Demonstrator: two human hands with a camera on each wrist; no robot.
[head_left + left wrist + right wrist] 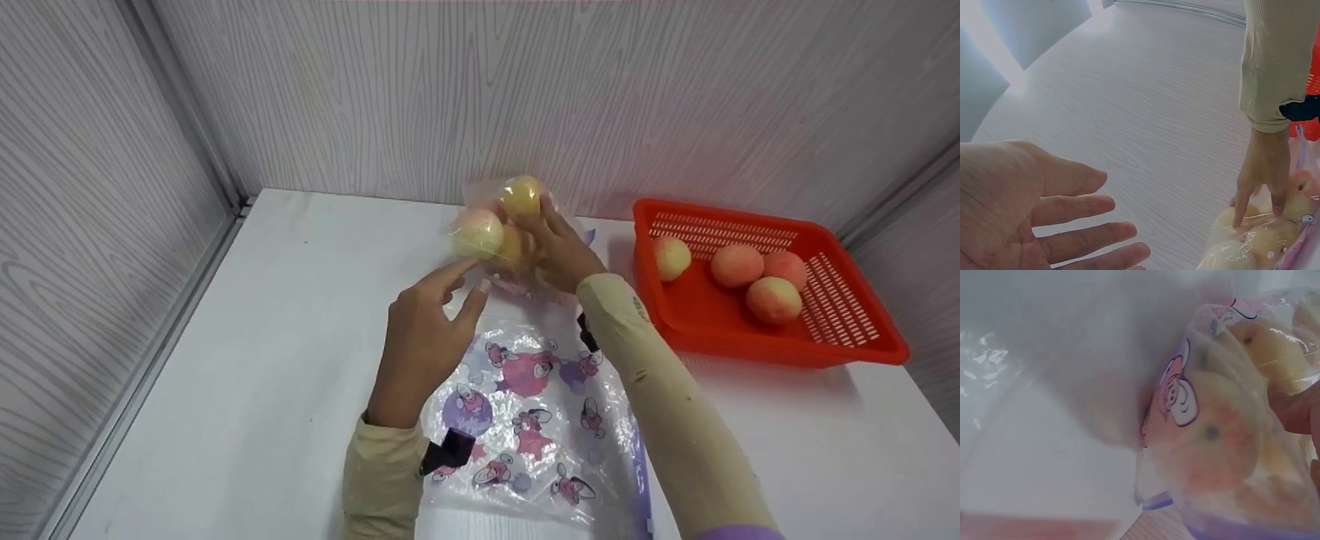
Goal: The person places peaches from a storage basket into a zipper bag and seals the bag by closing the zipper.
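A clear plastic bag of peaches (480, 234), printed with cartoon figures and edged in purple, stands at the back of the table near the wall. My right hand (562, 251) grips it from the right, fingers spread over the peaches, as the left wrist view (1264, 169) also shows. Close up in the right wrist view, one peach (1213, 433) shows through the film. My left hand (427, 330) is just in front of the bag, fingers extended and holding nothing; whether a fingertip touches the film, I cannot tell.
A second clear printed bag (525, 420) lies flat on the white table (300, 337), its purple edge to the right, partly under my right forearm. To the right stands a red plastic basket (750, 352) with several peaches (774, 300). Pale wood-grain walls (420, 97) close off the back and sides.
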